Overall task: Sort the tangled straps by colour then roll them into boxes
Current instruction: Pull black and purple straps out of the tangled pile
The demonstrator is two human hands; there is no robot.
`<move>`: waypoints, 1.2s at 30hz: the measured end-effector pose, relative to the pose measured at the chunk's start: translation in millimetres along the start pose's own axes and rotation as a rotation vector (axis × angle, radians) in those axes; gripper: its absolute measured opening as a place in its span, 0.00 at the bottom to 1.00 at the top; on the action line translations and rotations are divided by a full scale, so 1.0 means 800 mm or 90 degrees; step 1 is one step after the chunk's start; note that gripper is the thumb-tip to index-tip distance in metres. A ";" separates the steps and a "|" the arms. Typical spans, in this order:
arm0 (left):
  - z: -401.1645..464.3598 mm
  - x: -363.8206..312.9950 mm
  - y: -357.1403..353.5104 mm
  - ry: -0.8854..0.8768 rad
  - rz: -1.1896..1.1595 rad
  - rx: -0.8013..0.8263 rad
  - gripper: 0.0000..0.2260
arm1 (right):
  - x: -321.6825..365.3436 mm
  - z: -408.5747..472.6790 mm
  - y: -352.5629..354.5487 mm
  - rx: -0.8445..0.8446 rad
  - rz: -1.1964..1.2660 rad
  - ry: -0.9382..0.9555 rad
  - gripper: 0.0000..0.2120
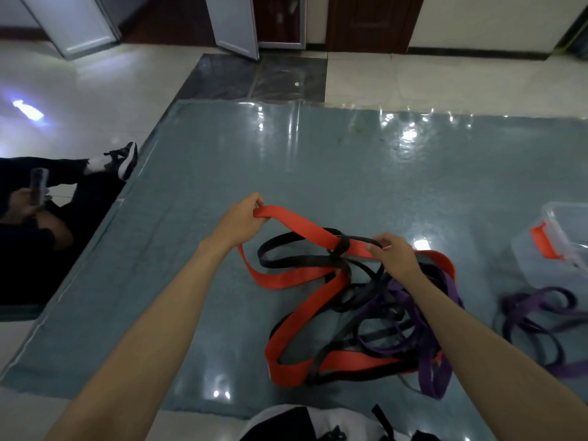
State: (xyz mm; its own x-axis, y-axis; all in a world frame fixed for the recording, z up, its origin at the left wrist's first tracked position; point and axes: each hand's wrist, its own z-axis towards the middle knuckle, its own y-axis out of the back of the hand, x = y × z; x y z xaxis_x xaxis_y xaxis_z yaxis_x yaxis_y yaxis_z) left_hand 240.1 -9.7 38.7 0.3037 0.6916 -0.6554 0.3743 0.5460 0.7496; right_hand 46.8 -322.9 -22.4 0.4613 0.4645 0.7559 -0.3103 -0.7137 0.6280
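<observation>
Head view. Left hand (242, 221) raised over the middle of the glossy blue-grey floor mat (197, 173), fingers curled round the folded end of a wide flat red strap (302, 225). Right hand (394, 254) pinches the same red strap further along, just beside a black strap (299, 261) looped around it. Between the hands the red strap hangs taut. Below lies the tangle: red, black and narrow purple straps (426, 361), toward the mat's near edge. Separate purple strap pile (537, 316) at the right edge. Clear plastic box (560, 240) with a red latch behind it. Second person's sneakered foot (125, 160) touching the left edge.
</observation>
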 end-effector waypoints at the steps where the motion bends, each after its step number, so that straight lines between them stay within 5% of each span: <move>1: -0.004 -0.003 -0.002 0.014 -0.031 -0.017 0.07 | -0.004 -0.003 -0.002 0.018 0.012 -0.011 0.09; 6: -0.013 -0.009 -0.025 0.120 -0.070 0.125 0.08 | -0.040 -0.013 -0.017 0.131 -0.090 -0.032 0.24; 13: -0.041 -0.001 -0.094 0.228 -0.191 0.288 0.30 | -0.027 -0.049 -0.061 -0.012 -0.173 0.205 0.02; 18: -0.062 0.001 -0.154 0.141 -0.126 0.338 0.14 | -0.022 -0.045 -0.095 0.030 -0.147 0.147 0.12; 25: -0.060 -0.002 -0.181 0.158 -0.057 0.310 0.10 | -0.033 -0.033 -0.100 0.015 -0.049 0.065 0.11; 32: -0.056 0.005 -0.187 0.142 0.004 0.402 0.28 | -0.038 -0.026 -0.101 0.012 0.052 0.049 0.09; 36: -0.064 0.006 -0.199 0.165 -0.039 0.408 0.21 | -0.045 -0.022 -0.097 0.022 0.027 0.059 0.06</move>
State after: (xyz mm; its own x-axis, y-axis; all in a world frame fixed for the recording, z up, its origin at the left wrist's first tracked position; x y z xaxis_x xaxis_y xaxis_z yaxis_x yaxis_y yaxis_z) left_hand 137.2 -69.3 -79.1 0.0767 0.8027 -0.5914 0.8519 0.2554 0.4571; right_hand 39.6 -275.2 -95.1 0.3687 0.4792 0.7965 -0.2986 -0.7504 0.5897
